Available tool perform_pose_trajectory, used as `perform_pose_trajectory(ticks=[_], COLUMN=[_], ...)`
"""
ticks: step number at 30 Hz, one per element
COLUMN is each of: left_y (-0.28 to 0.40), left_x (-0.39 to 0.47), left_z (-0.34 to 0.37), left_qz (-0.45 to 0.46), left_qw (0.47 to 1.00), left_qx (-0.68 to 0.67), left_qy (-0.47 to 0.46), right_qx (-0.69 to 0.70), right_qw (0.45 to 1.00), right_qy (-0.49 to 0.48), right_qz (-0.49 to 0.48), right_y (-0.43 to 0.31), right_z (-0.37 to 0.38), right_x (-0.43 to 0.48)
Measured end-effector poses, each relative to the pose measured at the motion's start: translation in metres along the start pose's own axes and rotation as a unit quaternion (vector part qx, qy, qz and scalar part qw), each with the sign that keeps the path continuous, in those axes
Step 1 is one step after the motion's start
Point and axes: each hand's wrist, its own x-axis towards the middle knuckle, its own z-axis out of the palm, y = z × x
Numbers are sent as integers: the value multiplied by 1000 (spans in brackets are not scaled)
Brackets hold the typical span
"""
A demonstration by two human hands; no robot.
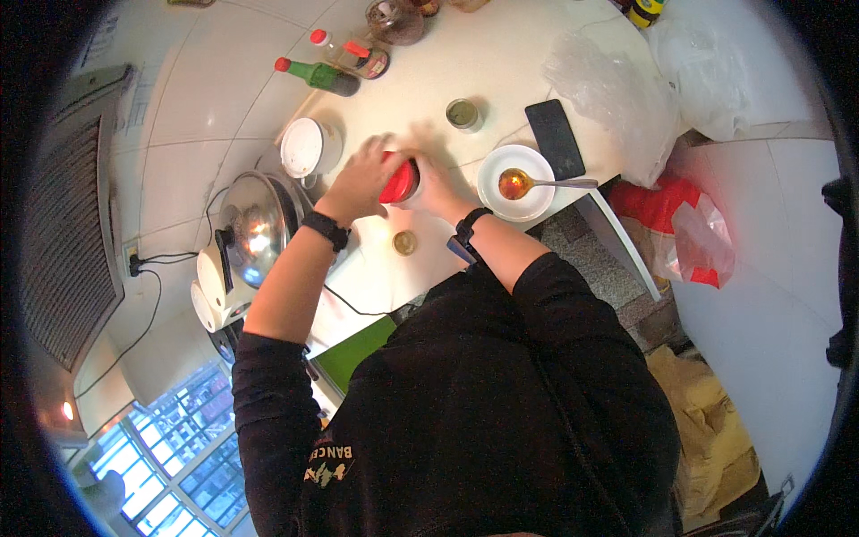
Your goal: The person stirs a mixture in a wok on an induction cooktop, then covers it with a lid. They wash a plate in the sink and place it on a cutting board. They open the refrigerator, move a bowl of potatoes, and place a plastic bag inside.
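Observation:
Both hands are around a jar with a red lid point(400, 180) above the pale countertop. My left hand point(359, 176) lies over the lid from the left side of the picture, its fingers slightly blurred. My right hand point(436, 184) wraps the jar's other side. Just below the jar stands a small round gold-coloured lid or dish point(405, 243). To the right, a metal spoon point(515, 183) holding amber liquid rests across a white bowl point(490, 194). A small open glass jar with greenish contents point(462, 115) stands farther back.
A black phone point(556, 139) lies beside the bowl, near clear plastic bags point(614, 101). On the left are a white enamel mug point(302, 148) and an electric pan with a domed metal lid point(254, 225). Behind stand a green bottle point(322, 76) and a red-capped bottle point(352, 59).

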Motion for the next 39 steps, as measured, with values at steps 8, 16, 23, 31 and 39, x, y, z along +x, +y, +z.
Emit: perform_pose_trajectory(ticks=[8,16,23,31,39], left_y=[6,7,7,-4,0], left_x=[6,6,1,-7,-20], left_z=[-20,1,6,13,26], left_qz=[110,-123,-194,-118,-144], left_qw=[985,987,972,978,975], left_qx=[130,-79,-130,-169,-169], left_qy=[-24,-70,-1,-17,30], right_qx=[23,9,26,13,23], right_qw=[998,1000,998,999,996], right_qy=[-32,-5,5,-47,44], right_qz=[41,27,60,14,75], right_y=[-2,-8,-18,-7,-15], right_z=[0,-3,3,2,22], right_x=[2,1,-5,4,-29])
